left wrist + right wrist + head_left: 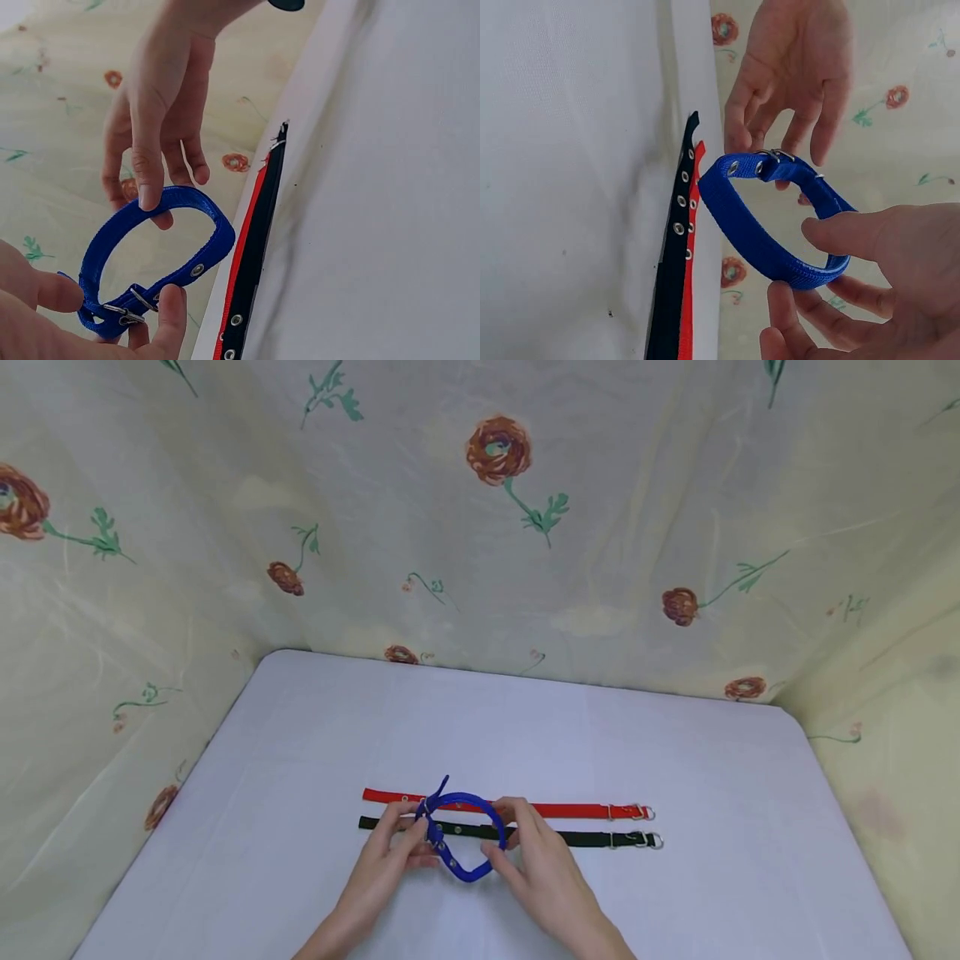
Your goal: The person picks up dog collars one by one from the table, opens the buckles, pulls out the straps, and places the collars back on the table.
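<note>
A blue collar (469,876), fastened into a loop, is held up above the table between both hands. My left hand (382,862) grips it at the left, around the metal buckle (124,313); the strap's tip pokes up past the fingers. On the opposite side, my right hand (551,870) pinches the plain part of the band between thumb and fingers. Metal eyelets (733,168) show along the lower part of the loop. Behind and below it, a red collar (577,811) and a black collar (588,839) lie stretched out flat, partly covered by the hands.
The white table (300,735) carries the two flat collars side by side, with their buckles and rings at the right end. A pale curtain (600,527) with printed flowers encloses the table's back and sides.
</note>
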`<state>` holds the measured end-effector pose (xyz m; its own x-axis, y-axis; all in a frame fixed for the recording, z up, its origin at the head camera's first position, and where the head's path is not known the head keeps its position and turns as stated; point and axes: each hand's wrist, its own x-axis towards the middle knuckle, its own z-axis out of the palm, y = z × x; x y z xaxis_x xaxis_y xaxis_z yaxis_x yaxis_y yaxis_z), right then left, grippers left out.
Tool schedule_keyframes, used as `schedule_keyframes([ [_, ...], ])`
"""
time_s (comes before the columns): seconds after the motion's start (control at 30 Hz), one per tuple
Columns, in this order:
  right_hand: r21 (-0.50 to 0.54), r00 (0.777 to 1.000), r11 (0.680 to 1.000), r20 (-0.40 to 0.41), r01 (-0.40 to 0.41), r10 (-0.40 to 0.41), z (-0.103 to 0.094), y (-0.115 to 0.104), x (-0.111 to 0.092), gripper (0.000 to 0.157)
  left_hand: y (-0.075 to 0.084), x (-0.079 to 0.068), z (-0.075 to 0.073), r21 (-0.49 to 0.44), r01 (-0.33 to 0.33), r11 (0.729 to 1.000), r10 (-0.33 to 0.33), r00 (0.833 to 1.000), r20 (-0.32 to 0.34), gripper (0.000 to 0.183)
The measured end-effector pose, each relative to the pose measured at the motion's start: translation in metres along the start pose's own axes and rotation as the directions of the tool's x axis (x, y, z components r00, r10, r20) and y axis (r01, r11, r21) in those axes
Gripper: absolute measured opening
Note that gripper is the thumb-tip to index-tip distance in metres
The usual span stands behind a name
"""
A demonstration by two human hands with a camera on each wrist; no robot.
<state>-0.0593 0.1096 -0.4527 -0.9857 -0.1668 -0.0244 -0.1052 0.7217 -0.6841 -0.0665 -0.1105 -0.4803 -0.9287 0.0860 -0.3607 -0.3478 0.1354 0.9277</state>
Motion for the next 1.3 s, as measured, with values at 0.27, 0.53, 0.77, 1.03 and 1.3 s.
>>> schedule_keyframes([
  [0.27,-0.009,1.0,1.0,0.012,0.015,-0.015,-0.001,0.003,-0.005,0.043,-0.003,-0.006,0.0,0.055,-0.037,0.998,0.035,0.998,0.044,0.046],
  [0.53,-0.008,0.999,1.0,0.039,0.001,0.0,-0.007,0.004,-0.008,0.041,0.0,-0.012,0.001,0.131,-0.131,0.983,0.124,0.991,0.059,0.042],
  [0.77,0.006,0.998,1.0,0.069,-0.013,0.013,-0.01,0.005,-0.013,0.038,0.001,-0.015,0.004,0.194,-0.178,0.965,0.172,0.984,0.048,0.037],
  [1.03,0.121,0.984,0.993,0.177,-0.008,-0.014,-0.009,0.012,-0.02,0.036,0.001,-0.02,0.008,0.317,-0.197,0.928,0.19,0.98,0.052,0.033],
  [1.3,0.146,0.995,0.989,0.085,0.038,-0.05,-0.008,0.014,-0.026,0.031,0.002,-0.024,0.014,0.384,-0.257,0.887,0.242,0.966,0.087,0.03],
])
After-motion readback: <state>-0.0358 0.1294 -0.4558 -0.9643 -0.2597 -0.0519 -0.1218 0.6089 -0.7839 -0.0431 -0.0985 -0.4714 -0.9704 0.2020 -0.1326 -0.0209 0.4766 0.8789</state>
